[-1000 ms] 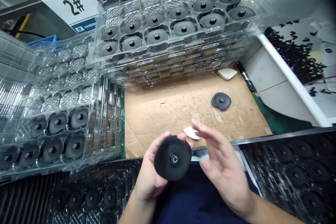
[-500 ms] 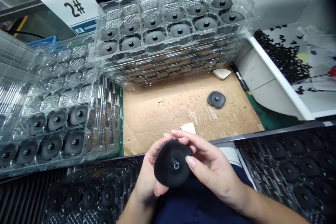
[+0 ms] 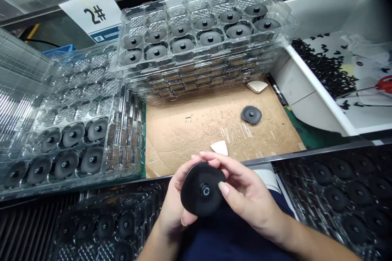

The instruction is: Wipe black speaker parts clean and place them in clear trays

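Black disc (image 3: pixel 199 193) at 6 o'clock, held by edges: L hand (image 3: pixel 173 197) cradles, R hand (image 3: pixel 252 200) pinches, prob. to leave hub (image 3: pixel 205 190) uncovered. Clear plastic tray (image 3: pixel 199 57), 12 o'clock: pockets prob. space other discs (image 3: pixel 210 40) apart.

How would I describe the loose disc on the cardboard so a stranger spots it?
Find the brown cardboard in front of the big stack of clear trays. Toward its right side, just this side of the far pale wedge, lies a dark disc with a wavy edge. Unlike the held disc or the tray discs, it lies by itself on the cardboard.
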